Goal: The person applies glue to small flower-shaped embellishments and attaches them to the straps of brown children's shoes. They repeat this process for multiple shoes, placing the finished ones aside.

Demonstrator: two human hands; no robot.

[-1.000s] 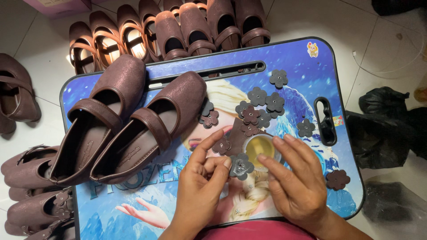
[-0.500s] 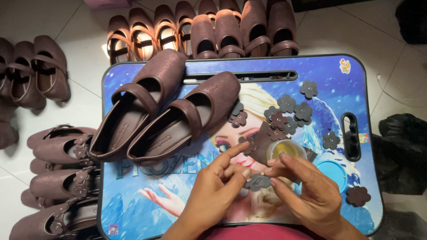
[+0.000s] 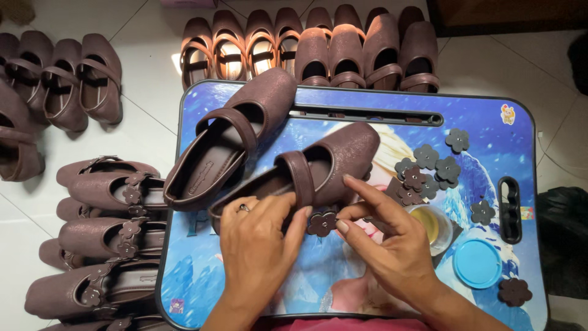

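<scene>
The blue picture-printed lap tray [image 3: 490,110] serves as the worktop, and everything else is placed from it. Beyond its far edge stands a row of brown strap shoes [image 3: 306,46] on the white tiled floor; off its left edge lie more of the same, some already bearing flower trims [image 3: 110,239].

On the tray, two dark brown strap shoes lie at a slant. The far shoe [image 3: 233,138] rests near the tray's upper left; the near shoe [image 3: 331,162] lies just beside it, toward the middle.

The left hand [image 3: 257,251] presses the near shoe's side wall, fingers curled closed around its edge below the strap. The right hand [image 3: 392,245] pinches a brown flower trim [image 3: 321,224] between thumb and forefinger, fingers nearly closed on it, right at the shoe's side.

To do this well, I judge the shoe should be held flat and steady while the flower is pressed on squarely, centred by the strap, with firm, even pressure.

Right of the hands sits a small open pot of yellowish glue [image 3: 429,224], its round light-blue lid [image 3: 478,263] beside it. A cluster of loose flower pieces [image 3: 429,168] lies toward the tray's right side.

A small yellow-and-red sticker [image 3: 507,114] marks the tray's upper right corner; a small purple one [image 3: 176,304] its lower left.
</scene>
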